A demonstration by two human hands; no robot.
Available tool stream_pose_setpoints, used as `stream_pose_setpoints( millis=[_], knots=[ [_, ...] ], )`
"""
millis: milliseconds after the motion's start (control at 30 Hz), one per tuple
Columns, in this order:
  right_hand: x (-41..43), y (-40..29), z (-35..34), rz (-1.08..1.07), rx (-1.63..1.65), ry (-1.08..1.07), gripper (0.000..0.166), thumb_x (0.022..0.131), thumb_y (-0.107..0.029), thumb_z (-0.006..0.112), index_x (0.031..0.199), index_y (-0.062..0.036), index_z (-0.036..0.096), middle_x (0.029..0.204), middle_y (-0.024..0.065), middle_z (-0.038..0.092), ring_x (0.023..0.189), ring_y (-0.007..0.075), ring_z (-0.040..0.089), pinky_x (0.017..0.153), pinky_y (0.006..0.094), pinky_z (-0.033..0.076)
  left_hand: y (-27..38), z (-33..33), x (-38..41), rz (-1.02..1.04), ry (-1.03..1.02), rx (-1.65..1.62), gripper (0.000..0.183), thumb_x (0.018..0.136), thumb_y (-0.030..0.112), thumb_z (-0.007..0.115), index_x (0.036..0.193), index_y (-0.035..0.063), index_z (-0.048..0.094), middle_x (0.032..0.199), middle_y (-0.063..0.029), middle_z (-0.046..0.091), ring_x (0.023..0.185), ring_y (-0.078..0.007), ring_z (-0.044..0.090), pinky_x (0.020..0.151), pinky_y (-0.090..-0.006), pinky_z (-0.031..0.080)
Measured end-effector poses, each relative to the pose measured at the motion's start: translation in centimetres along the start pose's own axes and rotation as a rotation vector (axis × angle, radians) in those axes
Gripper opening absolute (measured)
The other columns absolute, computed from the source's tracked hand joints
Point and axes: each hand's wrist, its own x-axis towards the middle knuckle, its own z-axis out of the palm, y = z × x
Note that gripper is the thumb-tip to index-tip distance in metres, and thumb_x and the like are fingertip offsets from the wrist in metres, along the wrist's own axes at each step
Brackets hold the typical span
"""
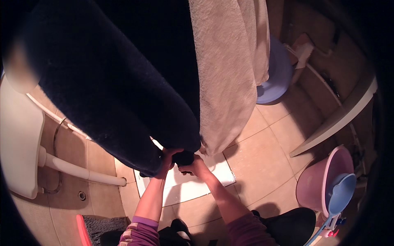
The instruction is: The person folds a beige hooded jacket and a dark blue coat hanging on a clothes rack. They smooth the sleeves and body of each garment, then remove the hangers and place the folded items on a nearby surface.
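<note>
Dark navy fleece-like cloth (123, 92) hangs in long folds from the top of the view. My left hand (168, 158) and my right hand (195, 167) are both closed around its lower end, where the fabric bunches between them. Just right of it hangs a beige, towel-like cloth (223, 77), its lower tip close to my right hand. Below my hands a white floor fixture (184, 192), perhaps a squat toilet or tray, is set in the tiles. The cloth hides much of that fixture.
A white sink (21, 138) with a drain pipe (80, 170) stands at left. At right are a pink bucket (311, 184), a blue ladle (342, 192) and a pale curved edge (341, 118). A purple basin (278, 83) sits behind the beige cloth. The tiled floor (261, 172) looks wet.
</note>
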Motion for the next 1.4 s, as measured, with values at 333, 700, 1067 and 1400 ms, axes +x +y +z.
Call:
stream_pose_setpoints(
  millis=[333, 700, 1067, 1400],
  knots=[
    [-0.2, 0.3, -0.2, 0.182, 0.587, -0.37, 0.012, 0.063, 0.003, 0.056, 0.072, -0.0017, 0.052, 0.056, 0.0047, 0.049, 0.037, 0.0076, 0.034, 0.035, 0.0216, 0.023, -2.6, -3.1, 0.4, -0.034, -0.225, -0.276, 0.041, 0.083, 0.024, 0.058, 0.115, 0.0019, 0.046, 0.107, -0.0063, 0.054, 0.093, -0.0166, 0.054, 0.08, -0.0287, 0.046],
    [-1.0, 0.2, -0.9, 0.318, 0.753, -0.653, 0.015, 0.069, -0.001, 0.052, 0.058, -0.0062, 0.044, 0.048, -0.0018, 0.036, 0.034, 0.0045, 0.027, 0.033, 0.0198, 0.017, -2.2, -1.5, 1.4, -0.038, -0.395, -0.305, 0.04, 0.087, 0.027, 0.052, 0.117, 0.001, 0.045, 0.11, -0.0086, 0.053, 0.097, -0.0169, 0.054, 0.083, -0.0293, 0.046],
    [0.0, 0.0, -3.0, 0.29, 0.65, -0.605, 0.01, 0.073, -0.007, 0.057, 0.079, -0.0033, 0.051, 0.057, 0.0001, 0.043, 0.04, 0.0055, 0.034, 0.033, 0.0176, 0.021, -1.5, -0.2, 1.7, -0.035, -0.317, -0.201, 0.038, 0.087, 0.023, 0.051, 0.116, -0.0005, 0.045, 0.11, -0.0101, 0.053, 0.097, -0.0171, 0.054, 0.083, -0.0292, 0.046],
    [-4.9, -5.5, 0.1, -0.008, -0.531, 0.407, 0.09, 0.063, -0.031, 0.075, 0.126, 0.0089, 0.024, 0.121, 0.0238, 0.038, 0.109, 0.0321, 0.046, 0.082, 0.0366, 0.046, -0.9, 0.9, 2.0, 0.141, 0.035, -0.136, 0.048, 0.072, 0.005, 0.062, 0.116, 0.0007, 0.045, 0.107, -0.0083, 0.054, 0.092, -0.0184, 0.055, 0.081, -0.0284, 0.045]
  ],
)
